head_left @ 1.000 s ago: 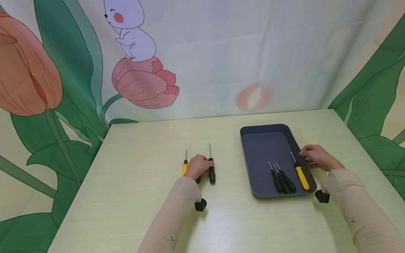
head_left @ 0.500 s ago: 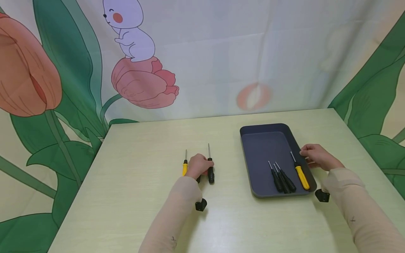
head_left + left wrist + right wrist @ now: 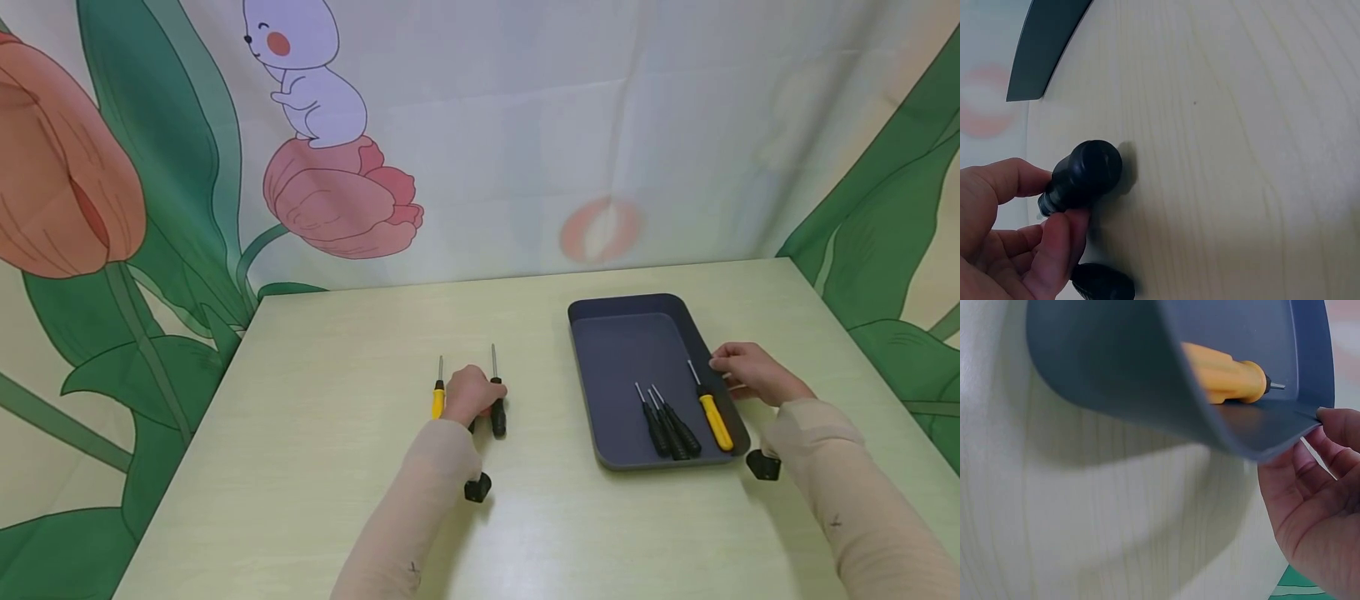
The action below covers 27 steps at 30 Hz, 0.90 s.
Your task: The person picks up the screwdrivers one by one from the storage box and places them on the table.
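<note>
My left hand point(image 3: 471, 395) pinches the black handle of a screwdriver point(image 3: 498, 417), whose shaft points away from me. In the left wrist view thumb and fingers grip this black handle point(image 3: 1088, 172) close over the table. A second black handle point(image 3: 1104, 282) lies just beside it, mostly hidden by the hand in the head view. Left of the hand lies a yellow-handled screwdriver point(image 3: 438, 400), partly covered. My right hand point(image 3: 757, 373) pinches the right rim of a dark blue-grey tray point(image 3: 615, 350). Inside the tray are a yellow screwdriver point(image 3: 716, 421) and several black screwdrivers point(image 3: 671, 429).
The pale wooden table point(image 3: 337, 467) carries everything. Behind it hangs a printed curtain point(image 3: 510, 133) with flowers and a cartoon animal. A black wrist device point(image 3: 477, 487) sits under the left sleeve, another wrist device point(image 3: 763, 465) under the right.
The black screwdriver in the left hand has shifted very slightly left and toward me. The right hand keeps its place on the tray rim.
</note>
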Motion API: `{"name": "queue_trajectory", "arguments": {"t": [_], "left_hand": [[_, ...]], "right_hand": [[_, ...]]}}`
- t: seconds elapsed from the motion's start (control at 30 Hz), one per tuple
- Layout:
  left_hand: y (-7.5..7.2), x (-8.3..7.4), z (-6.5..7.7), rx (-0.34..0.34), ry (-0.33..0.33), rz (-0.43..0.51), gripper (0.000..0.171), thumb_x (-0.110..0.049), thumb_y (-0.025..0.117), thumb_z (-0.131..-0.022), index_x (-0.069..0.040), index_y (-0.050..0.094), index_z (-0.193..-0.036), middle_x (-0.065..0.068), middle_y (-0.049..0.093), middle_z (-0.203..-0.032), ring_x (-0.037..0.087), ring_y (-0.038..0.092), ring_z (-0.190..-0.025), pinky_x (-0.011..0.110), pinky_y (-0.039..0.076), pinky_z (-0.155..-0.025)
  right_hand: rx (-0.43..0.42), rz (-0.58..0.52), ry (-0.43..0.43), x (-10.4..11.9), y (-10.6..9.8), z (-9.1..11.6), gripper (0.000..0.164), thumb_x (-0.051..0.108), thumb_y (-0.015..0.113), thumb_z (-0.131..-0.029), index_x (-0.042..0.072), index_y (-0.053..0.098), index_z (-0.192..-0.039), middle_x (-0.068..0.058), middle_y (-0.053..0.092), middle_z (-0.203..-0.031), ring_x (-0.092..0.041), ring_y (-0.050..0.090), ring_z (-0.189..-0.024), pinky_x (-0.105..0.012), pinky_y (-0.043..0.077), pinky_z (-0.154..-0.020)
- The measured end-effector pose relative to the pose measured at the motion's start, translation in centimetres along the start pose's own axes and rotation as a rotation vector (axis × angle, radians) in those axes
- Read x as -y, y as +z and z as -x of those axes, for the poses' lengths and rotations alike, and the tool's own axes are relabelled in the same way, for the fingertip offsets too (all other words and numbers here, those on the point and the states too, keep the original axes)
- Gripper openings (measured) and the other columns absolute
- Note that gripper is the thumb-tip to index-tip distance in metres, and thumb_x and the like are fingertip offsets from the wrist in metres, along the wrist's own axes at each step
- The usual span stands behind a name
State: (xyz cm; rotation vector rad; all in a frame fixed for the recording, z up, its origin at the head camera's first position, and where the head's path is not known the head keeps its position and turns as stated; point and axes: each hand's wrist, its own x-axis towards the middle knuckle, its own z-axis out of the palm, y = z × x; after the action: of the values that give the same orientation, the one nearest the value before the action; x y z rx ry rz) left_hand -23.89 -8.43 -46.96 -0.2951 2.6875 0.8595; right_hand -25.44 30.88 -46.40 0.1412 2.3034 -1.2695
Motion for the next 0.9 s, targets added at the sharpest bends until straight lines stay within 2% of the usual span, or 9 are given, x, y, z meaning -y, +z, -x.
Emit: {"name": "queue_trajectory", "arguments": {"t": [0.17,0.43,0.63,0.9], "left_hand": [[-0.05,-0.24,0.38,-0.020,-0.002,-0.025,0.024,-0.024,0.061,-0.076,-0.007,0.053,-0.061,-0.001,0.044,-0.043,0.013,0.044,-0.041,0.021,0.032,-0.043],[-0.15,-0.35,0.65,-0.018,-0.007,-0.037,0.022,-0.024,0.062,-0.076,-0.004,0.056,-0.068,0.000,0.044,-0.044,0.013,0.044,-0.042,0.021,0.033,-0.043],[-0.35,-0.23,0.83,-0.011,0.008,-0.070,0.025,-0.024,0.060,-0.077,-0.007,0.054,-0.060,-0.001,0.044,-0.042,0.013,0.044,-0.041,0.021,0.033,-0.043],[-0.64,-0.02,1.01,-0.050,0.050,0.012,0.025,-0.021,0.061,-0.077,-0.009,0.050,-0.058,-0.001,0.045,-0.047,0.012,0.044,-0.045,0.021,0.032,-0.043]], "right_hand": [[0.002,-0.003,-0.003,0.05,0.05,0.03,0.022,0.016,0.037,-0.093,-0.004,0.041,-0.103,-0.002,0.049,-0.082,-0.013,0.052,-0.071,-0.029,0.048,-0.066],[-0.003,0.002,0.006,0.18,0.13,-0.01,0.023,0.016,0.037,-0.092,-0.004,0.041,-0.104,-0.003,0.049,-0.084,-0.013,0.053,-0.072,-0.028,0.048,-0.066],[-0.002,0.003,0.002,0.14,0.09,-0.01,0.023,0.016,0.037,-0.093,-0.004,0.041,-0.104,-0.003,0.049,-0.083,-0.013,0.052,-0.071,-0.029,0.048,-0.065],[-0.008,0.009,0.017,0.21,0.07,-0.07,0.024,0.016,0.037,-0.093,-0.004,0.041,-0.104,-0.004,0.050,-0.085,-0.013,0.053,-0.072,-0.028,0.048,-0.066]]}}
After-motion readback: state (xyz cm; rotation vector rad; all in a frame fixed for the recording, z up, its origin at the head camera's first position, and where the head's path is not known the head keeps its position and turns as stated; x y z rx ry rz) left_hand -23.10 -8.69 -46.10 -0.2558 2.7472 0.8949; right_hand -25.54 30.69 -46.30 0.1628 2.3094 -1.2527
